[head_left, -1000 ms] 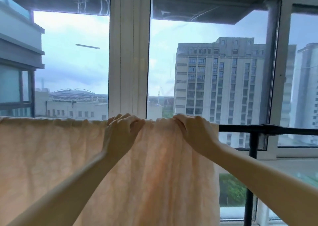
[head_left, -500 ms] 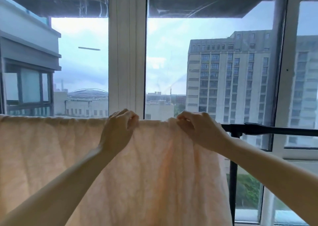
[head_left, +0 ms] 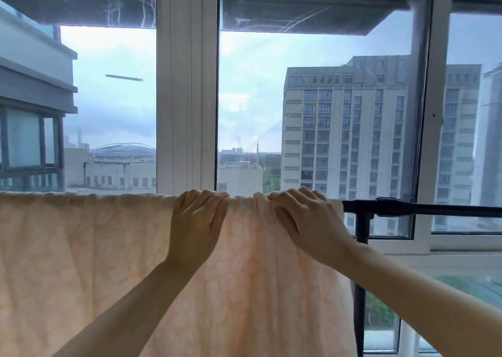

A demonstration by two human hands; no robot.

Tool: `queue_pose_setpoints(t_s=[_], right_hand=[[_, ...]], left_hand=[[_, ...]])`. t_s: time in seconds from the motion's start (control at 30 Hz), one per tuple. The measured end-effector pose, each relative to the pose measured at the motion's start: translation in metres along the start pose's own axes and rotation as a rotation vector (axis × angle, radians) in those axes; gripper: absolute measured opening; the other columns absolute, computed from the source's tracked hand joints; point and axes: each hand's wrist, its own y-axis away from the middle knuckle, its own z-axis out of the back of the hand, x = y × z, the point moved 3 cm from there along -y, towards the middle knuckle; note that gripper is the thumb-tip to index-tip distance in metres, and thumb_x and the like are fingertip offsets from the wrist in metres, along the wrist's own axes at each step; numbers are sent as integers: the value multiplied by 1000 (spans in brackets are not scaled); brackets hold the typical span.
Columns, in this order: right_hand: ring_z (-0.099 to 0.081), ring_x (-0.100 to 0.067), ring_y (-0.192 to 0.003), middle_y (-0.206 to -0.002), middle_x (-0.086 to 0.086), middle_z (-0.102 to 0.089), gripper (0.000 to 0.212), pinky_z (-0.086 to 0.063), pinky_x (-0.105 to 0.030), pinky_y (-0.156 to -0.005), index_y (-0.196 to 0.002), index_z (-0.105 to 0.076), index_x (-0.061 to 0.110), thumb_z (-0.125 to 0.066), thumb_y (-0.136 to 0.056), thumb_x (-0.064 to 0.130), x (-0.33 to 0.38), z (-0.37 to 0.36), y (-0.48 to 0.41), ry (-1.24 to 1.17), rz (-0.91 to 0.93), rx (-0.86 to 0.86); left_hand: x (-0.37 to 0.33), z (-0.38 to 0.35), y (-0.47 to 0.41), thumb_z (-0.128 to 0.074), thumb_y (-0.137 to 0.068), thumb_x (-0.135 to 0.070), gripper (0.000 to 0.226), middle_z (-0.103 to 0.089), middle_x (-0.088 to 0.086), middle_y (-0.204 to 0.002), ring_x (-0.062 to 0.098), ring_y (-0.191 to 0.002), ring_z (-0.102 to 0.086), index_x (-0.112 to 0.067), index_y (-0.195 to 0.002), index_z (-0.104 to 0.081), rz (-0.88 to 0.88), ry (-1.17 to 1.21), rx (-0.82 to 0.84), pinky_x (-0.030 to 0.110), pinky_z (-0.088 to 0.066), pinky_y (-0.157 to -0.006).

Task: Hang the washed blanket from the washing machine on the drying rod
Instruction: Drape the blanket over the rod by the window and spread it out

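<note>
Two hands tend a peach blanket (head_left: 81,248) hung before a high-rise window, its cloth spread flat at left. At centre the left hand (head_left: 195,226) curls its fingers over the top fold. Just beside it, the right hand (head_left: 307,226) grips bunched pleats near the blanket's right edge, where the black drying rod (head_left: 421,207) runs on bare. Soft, limp and likely heavy with damp, the cloth looks best gripped along that fold.

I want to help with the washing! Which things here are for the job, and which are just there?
For the job: peach patterned fabric blanket, draped over the thin black metal drying rod; left hand and right hand, both gripping the blanket's top fold.
Just there: white window frame; tall grey building outside.
</note>
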Motion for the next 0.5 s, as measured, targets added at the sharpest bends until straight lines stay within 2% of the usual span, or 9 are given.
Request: queue_pose_setpoints(t_s=[0.23,0.37,0.5], right_hand=[[-65,-8,-95,-105,13,-69,26,-52,-29,-84,-112,-65,25,-43,-100,32,3,-3,-6,-22,13,4],[-66,-8,-96,-106,13,-70,26,-52,-26,-84,-114,-65,25,-44,-99,31,3,-1,-5,-20,26,15],[-63,-10,-104,-115,11,-67,37,-51,-30,-91,-122,-61,25,-34,-99,34,1,3,-6,-53,30,85]], left_hand=[[7,0,1,-46,-98,-28,29,-66,-6,-84,15,-81,-56,-15,-94,-71,11,2,-25,29,-37,-83],[8,-1,2,-49,-97,-30,27,-67,-6,-86,16,-81,-58,-15,-96,-71,-3,13,-20,34,-42,-82],[7,-2,1,-52,-94,-40,30,-68,-6,-90,17,-84,-58,-17,-97,-70,-10,-11,9,34,-40,-85]])
